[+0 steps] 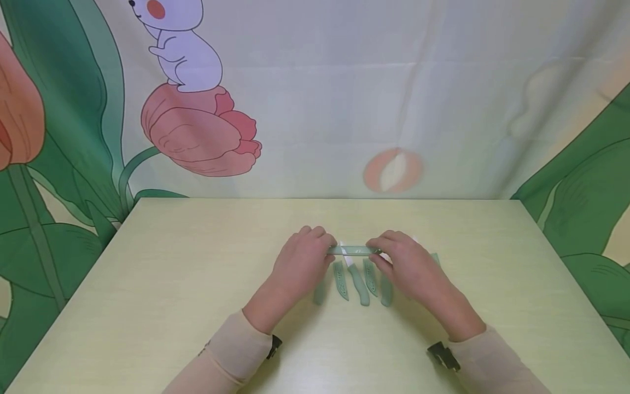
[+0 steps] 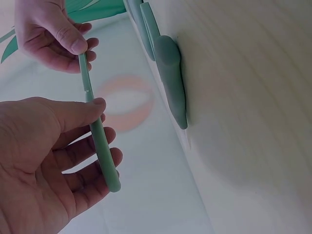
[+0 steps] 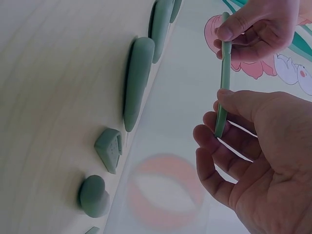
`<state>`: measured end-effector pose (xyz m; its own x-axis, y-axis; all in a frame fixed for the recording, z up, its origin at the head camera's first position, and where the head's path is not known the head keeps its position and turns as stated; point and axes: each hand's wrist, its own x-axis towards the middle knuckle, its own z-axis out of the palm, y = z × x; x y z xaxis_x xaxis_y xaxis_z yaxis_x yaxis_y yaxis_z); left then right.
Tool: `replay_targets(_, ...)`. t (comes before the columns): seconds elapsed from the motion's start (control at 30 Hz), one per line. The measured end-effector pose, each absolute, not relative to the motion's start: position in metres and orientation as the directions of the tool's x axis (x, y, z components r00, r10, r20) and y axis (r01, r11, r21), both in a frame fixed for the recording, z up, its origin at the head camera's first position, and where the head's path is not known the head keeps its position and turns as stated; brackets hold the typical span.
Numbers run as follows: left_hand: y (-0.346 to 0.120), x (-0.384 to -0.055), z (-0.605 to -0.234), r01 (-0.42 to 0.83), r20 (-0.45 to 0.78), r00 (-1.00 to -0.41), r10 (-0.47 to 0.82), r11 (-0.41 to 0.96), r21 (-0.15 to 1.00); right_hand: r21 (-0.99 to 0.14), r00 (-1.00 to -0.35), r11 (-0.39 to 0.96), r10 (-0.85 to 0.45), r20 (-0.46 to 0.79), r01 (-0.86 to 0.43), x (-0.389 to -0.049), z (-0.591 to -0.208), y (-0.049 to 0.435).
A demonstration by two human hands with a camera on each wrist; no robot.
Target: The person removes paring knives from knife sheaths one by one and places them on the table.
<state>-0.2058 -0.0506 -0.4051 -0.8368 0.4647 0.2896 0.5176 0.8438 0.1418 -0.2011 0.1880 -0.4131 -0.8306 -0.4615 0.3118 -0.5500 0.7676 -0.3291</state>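
Observation:
Above the table, both hands hold a small green knife in its green sheath (image 1: 355, 250) level between them. My left hand (image 1: 304, 257) grips the thicker handle (image 2: 104, 156), thumb on one side and fingers on the other. With thumb and fingertips, my right hand (image 1: 407, 264) pinches the sheath (image 3: 224, 78) at the other end. Handle and sheath lie in line; any blade between them is hidden. Below the hands rests a bare knife (image 1: 360, 285) with a green handle and white blade.
Beside the bare knife lie a green sheath (image 1: 340, 280) on its left and another sheath (image 1: 370, 277) on its right. Further out are a green handle (image 1: 386, 294) and another green piece (image 1: 319, 294), both partly covered by the hands. A printed curtain (image 1: 315, 109) hangs behind the table (image 1: 197, 262).

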Motion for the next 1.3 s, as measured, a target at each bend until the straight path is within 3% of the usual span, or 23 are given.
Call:
replay_targets(0.93, -0.0491, -0.2034, -0.4008, 0.527, 0.279, -0.829, 0.484, 0.844, 0.104, -0.339, -0.878, 0.812, -0.417, 0.234, -0.476, -0.2004, -0.4096, 0.1884)
replay_targets(1.3, -0.0428, -0.1978, -0.4018, 0.529, 0.247, -0.832, 0.497, 0.844, 0.084, -0.188, -0.8, 0.793, -0.509, 0.318, -0.579, -0.1963, -0.4052, 0.184)
